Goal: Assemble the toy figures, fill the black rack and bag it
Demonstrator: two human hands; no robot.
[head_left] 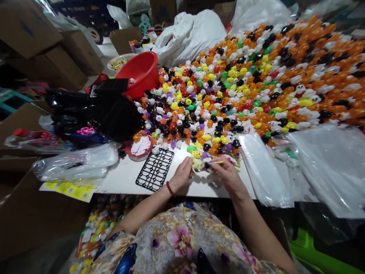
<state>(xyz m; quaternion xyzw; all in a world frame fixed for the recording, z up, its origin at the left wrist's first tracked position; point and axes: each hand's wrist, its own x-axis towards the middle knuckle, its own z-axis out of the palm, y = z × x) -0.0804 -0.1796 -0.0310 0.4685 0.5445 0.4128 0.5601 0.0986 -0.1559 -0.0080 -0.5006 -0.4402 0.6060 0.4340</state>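
At the table's front edge, my left hand, with a dark red bead bracelet at its wrist, has its fingers closed at a pale yellowish plastic figure. My right hand is closed in a pinch just to the right, by a small black-and-white piece and a thin yellow stick-like part. What exactly its fingertips grip is too small to make out. Just beyond both hands lies a cluster of small coloured toys. Left of my left hand, a black plastic grid frame rests flat on the white table.
A large heap of small toys covers the back and right. Clear plastic bags lie on the right and more bags on the left. A small red basket holds white slips. Behind it are a red basin and black bags.
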